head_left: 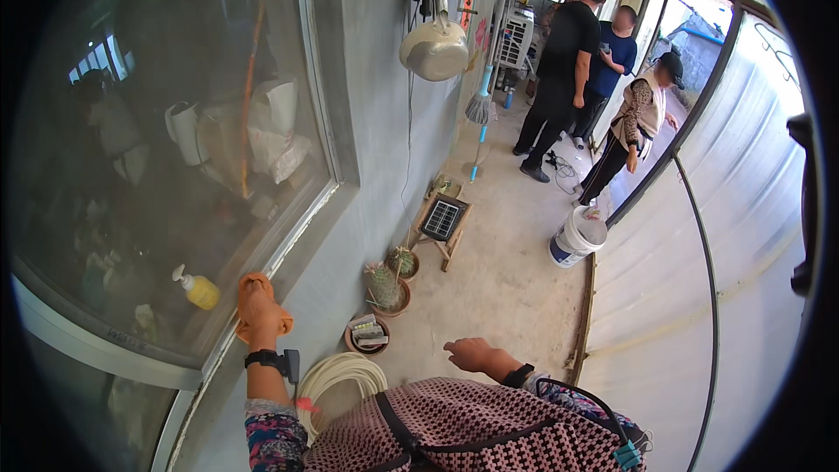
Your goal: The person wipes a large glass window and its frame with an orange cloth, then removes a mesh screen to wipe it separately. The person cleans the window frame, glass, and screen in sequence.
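Observation:
My left hand point(259, 306) is closed on an orange cloth point(281, 322) and presses it against the lower edge of the large window point(140, 210), beside the frame. Through the glass, close to that hand, shows a pump bottle point(202, 291) with yellow liquid and a white top. My right hand point(472, 355) hangs in front of my body above the floor, fingers loosely bent, with nothing visible in it. Dark bands circle both wrists.
Below the wall stand potted cacti point(384, 287), a pot with small boxes point(367, 333), a coiled pale hose point(343, 389) and a solar panel point(443, 218) on a stool. A pan point(434, 51) hangs above. A white bucket point(578, 237) and several people point(568, 61) are farther along.

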Demonstrator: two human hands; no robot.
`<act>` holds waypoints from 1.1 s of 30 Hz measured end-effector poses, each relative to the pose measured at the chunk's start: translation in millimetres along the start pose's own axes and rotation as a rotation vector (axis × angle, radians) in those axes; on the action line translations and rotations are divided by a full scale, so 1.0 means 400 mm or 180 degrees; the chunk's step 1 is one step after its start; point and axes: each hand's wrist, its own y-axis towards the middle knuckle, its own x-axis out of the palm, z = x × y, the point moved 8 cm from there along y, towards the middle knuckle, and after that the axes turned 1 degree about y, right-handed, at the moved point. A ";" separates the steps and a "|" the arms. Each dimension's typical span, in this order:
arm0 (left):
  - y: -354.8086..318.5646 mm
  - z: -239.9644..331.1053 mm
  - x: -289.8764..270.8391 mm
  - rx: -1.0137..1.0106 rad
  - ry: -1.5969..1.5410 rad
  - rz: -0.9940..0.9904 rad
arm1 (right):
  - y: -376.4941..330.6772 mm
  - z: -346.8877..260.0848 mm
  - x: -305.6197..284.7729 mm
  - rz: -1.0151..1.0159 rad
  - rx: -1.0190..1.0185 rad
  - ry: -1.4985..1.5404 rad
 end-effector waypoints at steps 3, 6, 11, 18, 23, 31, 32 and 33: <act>-0.067 -0.072 -0.057 0.0069 0.0124 0.0024 | -0.055 -0.052 0.045 0.0046 0.0094 0.0074; -0.158 -0.181 -0.131 -0.0347 -0.1002 0.0133 | -0.121 -0.122 0.095 0.0087 0.0176 0.0054; -0.338 -0.379 -0.298 -0.0284 -0.1599 0.0168 | -0.229 -0.257 0.206 0.0066 0.0285 0.0129; -0.530 -0.467 -0.533 -0.0386 -0.0999 0.0220 | -0.230 -0.378 0.258 -0.0058 0.0052 -0.0014; -0.570 -0.499 -0.701 -0.0789 -0.1074 0.0917 | -0.215 -0.450 0.248 -0.0073 -0.0261 -0.0229; -0.560 -0.439 -0.987 0.0230 -0.1951 0.3466 | -0.254 -0.427 0.285 0.0086 -0.0322 -0.0103; -0.543 -0.439 -1.003 0.0285 -0.2297 0.3507 | -0.276 -0.402 0.281 0.0125 -0.0230 -0.0119; -0.545 -0.423 -1.026 0.0269 -0.1811 0.3839 | -0.298 -0.380 0.273 0.0291 -0.0168 -0.0004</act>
